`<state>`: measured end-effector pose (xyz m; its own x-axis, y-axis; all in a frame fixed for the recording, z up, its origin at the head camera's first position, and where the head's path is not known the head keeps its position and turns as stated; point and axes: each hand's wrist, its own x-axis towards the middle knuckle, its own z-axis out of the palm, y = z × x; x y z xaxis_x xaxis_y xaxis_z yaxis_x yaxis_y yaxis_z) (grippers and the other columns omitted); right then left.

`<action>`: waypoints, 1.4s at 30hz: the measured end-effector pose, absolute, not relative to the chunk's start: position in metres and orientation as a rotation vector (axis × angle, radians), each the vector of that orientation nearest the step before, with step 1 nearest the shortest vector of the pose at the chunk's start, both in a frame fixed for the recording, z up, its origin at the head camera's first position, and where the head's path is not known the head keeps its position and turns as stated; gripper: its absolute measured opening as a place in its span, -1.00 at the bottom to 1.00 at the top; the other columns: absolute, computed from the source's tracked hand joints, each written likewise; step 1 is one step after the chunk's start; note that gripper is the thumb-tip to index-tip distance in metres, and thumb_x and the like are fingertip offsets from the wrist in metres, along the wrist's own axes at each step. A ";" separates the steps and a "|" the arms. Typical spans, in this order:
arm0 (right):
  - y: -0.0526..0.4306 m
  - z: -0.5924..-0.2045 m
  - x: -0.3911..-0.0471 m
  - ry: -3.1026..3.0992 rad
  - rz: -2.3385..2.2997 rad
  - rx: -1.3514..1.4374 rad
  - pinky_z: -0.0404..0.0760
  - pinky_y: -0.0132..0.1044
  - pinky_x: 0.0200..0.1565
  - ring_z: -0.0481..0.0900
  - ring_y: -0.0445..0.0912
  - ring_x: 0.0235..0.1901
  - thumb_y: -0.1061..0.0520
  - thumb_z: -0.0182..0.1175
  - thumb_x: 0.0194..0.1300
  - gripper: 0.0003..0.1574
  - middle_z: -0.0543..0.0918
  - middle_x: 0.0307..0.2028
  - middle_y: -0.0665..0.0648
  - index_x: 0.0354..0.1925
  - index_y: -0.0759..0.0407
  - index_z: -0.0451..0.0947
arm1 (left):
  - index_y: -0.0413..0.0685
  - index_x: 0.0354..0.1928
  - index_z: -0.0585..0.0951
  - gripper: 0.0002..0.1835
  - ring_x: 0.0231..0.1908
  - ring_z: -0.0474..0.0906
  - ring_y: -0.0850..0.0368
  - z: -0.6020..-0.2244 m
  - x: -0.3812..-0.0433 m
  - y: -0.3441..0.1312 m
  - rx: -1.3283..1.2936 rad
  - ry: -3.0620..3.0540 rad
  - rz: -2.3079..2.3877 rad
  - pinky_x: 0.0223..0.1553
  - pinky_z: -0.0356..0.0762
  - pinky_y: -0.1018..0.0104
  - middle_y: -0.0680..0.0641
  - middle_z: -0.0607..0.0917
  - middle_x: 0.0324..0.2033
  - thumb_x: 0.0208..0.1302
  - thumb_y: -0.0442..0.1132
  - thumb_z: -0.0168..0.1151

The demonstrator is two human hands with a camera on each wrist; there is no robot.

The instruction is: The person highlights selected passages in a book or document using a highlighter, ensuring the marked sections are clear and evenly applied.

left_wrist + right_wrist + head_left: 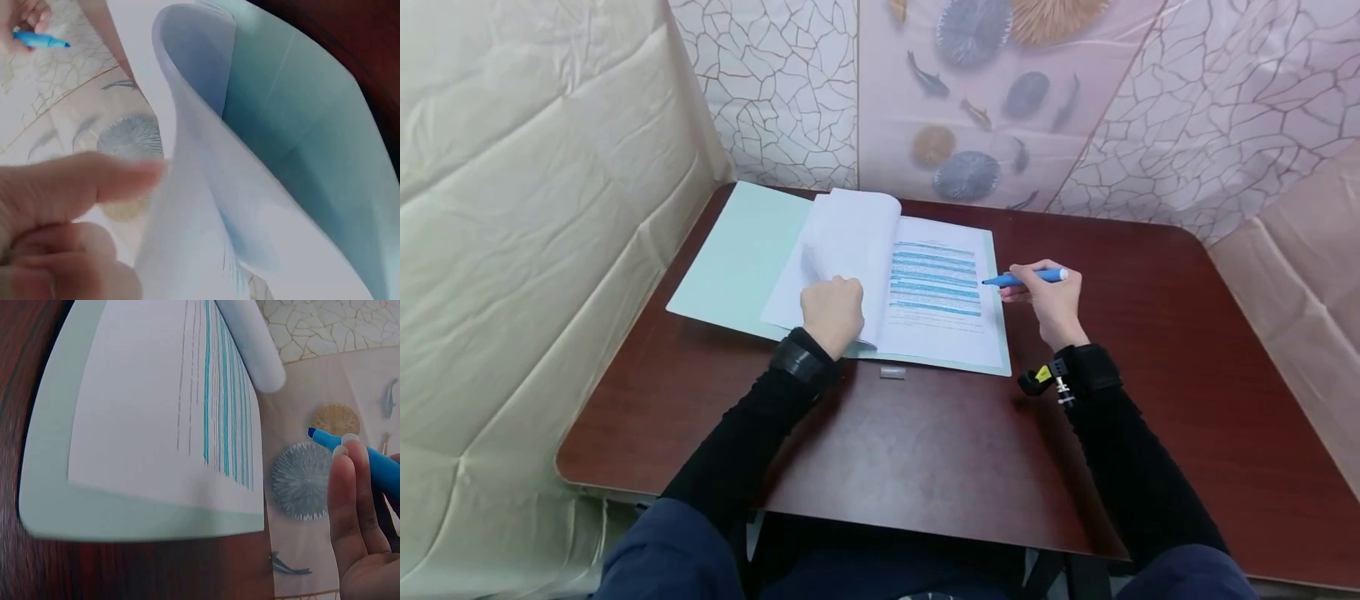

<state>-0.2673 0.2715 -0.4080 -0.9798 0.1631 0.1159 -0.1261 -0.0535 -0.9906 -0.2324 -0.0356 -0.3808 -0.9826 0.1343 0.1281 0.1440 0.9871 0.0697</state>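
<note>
My right hand pinches an uncapped blue highlighter over the right edge of the folder; its dark chisel tip points left. My left hand has curled fingers and lies at the turned-over sheets. In the left wrist view its thumb stretches to the curling sheet, and nothing shows pinched between thumb and fingers. A printed page on the right carries several blue highlighted lines. Beneath the papers is an open pale green folder, its cover laid out to the left.
A small grey piece lies on the dark red-brown table, just in front of the folder. Patterned cloth hangs behind the table, and a cream curtain stands along its left side.
</note>
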 end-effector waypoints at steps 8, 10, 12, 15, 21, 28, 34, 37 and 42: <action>0.253 -0.409 -0.271 -2.026 2.176 0.036 0.71 -0.20 -0.34 0.73 -0.07 -0.55 0.20 0.32 0.21 -0.74 0.77 -0.44 0.20 -0.33 0.43 0.55 | -0.08 -0.35 0.67 -0.87 -0.46 0.53 0.03 -0.387 -0.242 -0.029 -0.378 -2.899 -0.162 -0.50 0.45 0.22 -0.07 0.65 -0.49 0.21 -0.37 0.14; 0.247 -0.410 -0.272 -2.027 2.201 0.062 0.71 -0.19 -0.34 0.73 -0.06 -0.54 0.22 0.31 0.22 -0.75 0.77 -0.43 0.20 -0.33 0.45 0.55 | -0.07 -0.11 0.66 -0.79 -0.20 0.57 -0.05 -0.390 -0.245 -0.029 -0.505 -2.904 -0.176 -0.20 0.55 0.11 -0.13 0.67 -0.23 0.26 -0.30 0.14; 0.241 -0.411 -0.273 -2.038 2.225 0.079 0.71 -0.19 -0.32 0.74 -0.06 -0.52 0.22 0.30 0.22 -0.75 0.77 -0.42 0.19 -0.32 0.46 0.55 | -0.03 0.13 0.58 -0.65 0.12 0.46 -0.14 -0.394 -0.249 -0.028 -0.624 -2.945 -0.204 0.12 0.44 -0.02 -0.19 0.57 0.10 0.34 -0.20 0.11; 0.233 -0.413 -0.274 -2.056 2.262 0.106 0.71 -0.18 -0.30 0.75 -0.05 -0.50 0.23 0.28 0.24 -0.74 0.77 -0.38 0.22 -0.28 0.49 0.55 | 0.08 0.30 0.47 -0.56 0.41 0.16 -0.22 -0.402 -0.252 -0.029 -0.694 -3.057 -0.267 0.34 0.20 -0.18 -0.18 0.27 0.41 0.43 -0.07 0.03; 0.219 -0.418 -0.277 -2.102 2.296 0.158 0.71 -0.15 -0.27 0.75 -0.03 -0.48 0.23 0.27 0.25 -0.65 0.77 -0.39 0.24 -0.19 0.57 0.53 | 0.20 0.40 0.34 -0.48 0.46 -0.03 -0.35 -0.411 -0.256 -0.031 -0.611 -3.211 -0.307 0.36 0.12 -0.25 -0.25 0.04 0.49 0.44 0.04 -0.01; 0.206 -0.426 -0.276 -2.167 2.303 0.224 0.71 -0.15 -0.25 0.75 -0.05 -0.47 0.21 0.32 0.21 -0.74 0.77 -0.32 0.21 -0.27 0.44 0.57 | 0.27 0.41 0.33 -0.48 0.44 -0.06 -0.41 -0.416 -0.257 -0.029 -0.573 -3.305 -0.295 0.37 0.07 -0.26 -0.28 0.01 0.49 0.43 0.05 -0.02; 0.196 -0.431 -0.275 -2.251 2.219 0.231 0.71 -0.20 -0.26 0.74 -0.05 -0.51 0.18 0.36 0.17 -0.79 0.77 -0.40 0.20 -0.32 0.34 0.60 | 0.28 0.41 0.32 -0.47 0.43 -0.04 -0.43 -0.420 -0.258 -0.027 -0.561 -3.337 -0.250 0.39 0.02 -0.23 -0.28 0.03 0.48 0.43 0.06 -0.02; 0.192 -0.434 -0.275 -2.280 2.203 0.229 0.71 -0.21 -0.26 0.74 -0.05 -0.51 0.19 0.36 0.17 -0.78 0.76 -0.38 0.26 -0.32 0.36 0.60 | 0.27 0.42 0.31 -0.47 0.42 -0.04 -0.45 -0.421 -0.258 -0.027 -0.561 -3.355 -0.239 0.42 -0.04 -0.22 -0.29 0.03 0.48 0.44 0.05 -0.02; 0.188 -0.437 -0.276 -2.312 2.202 0.234 0.70 -0.23 -0.24 0.74 -0.05 -0.49 0.19 0.35 0.18 -0.75 0.76 -0.36 0.29 -0.31 0.40 0.58 | 0.27 0.42 0.29 -0.46 0.42 -0.05 -0.47 -0.421 -0.259 -0.026 -0.558 -3.380 -0.238 0.43 -0.08 -0.21 -0.31 0.01 0.48 0.44 0.05 -0.01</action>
<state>-0.2758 0.1877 -0.4370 -0.9876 -0.1465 0.0572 -0.0643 0.0441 -0.9970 -0.2589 -0.0259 -0.4210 -0.9058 0.3331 -0.2618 0.2932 0.9389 0.1802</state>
